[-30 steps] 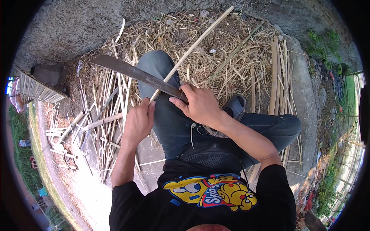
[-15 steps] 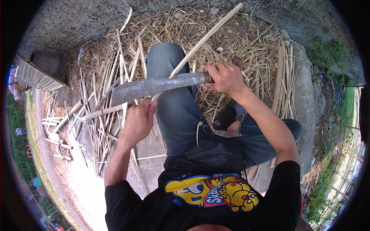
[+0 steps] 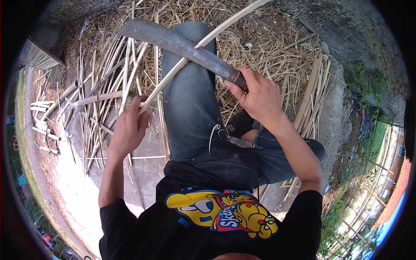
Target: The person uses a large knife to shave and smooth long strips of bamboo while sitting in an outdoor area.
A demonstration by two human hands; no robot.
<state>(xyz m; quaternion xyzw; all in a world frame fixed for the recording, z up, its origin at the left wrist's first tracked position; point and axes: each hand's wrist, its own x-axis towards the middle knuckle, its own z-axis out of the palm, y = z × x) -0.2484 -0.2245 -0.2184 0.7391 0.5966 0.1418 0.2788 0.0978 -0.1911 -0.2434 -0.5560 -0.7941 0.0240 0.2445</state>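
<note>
My right hand [image 3: 263, 94] is wrapped round the handle of a machete [image 3: 162, 40]. Its broad grey blade slants up to the left across my raised knee. Pale bamboo strip [image 3: 169, 78] runs from my left hand [image 3: 130, 128] up past the blade toward the upper right. The lower end of the strip is gripped between thumb and fingers of that hand. Where the two cross, the blade lies over the strip and hides a short piece of it. Whether the edge has bitten into the strip, I cannot tell.
Many split strips [image 3: 102, 117] lie heaped on the concrete left of my leg. Thin shavings [image 3: 242, 47] cover the ground beyond. More long slats [image 3: 310, 97] rest to the right, beside a concrete edge [image 3: 340, 102]. A rough wall [image 3: 346, 30] stands behind.
The machete's tip has swung up, away from me, so the blade tilts more. My left hand has moved left with the strip, and the whole view has shifted slightly.
</note>
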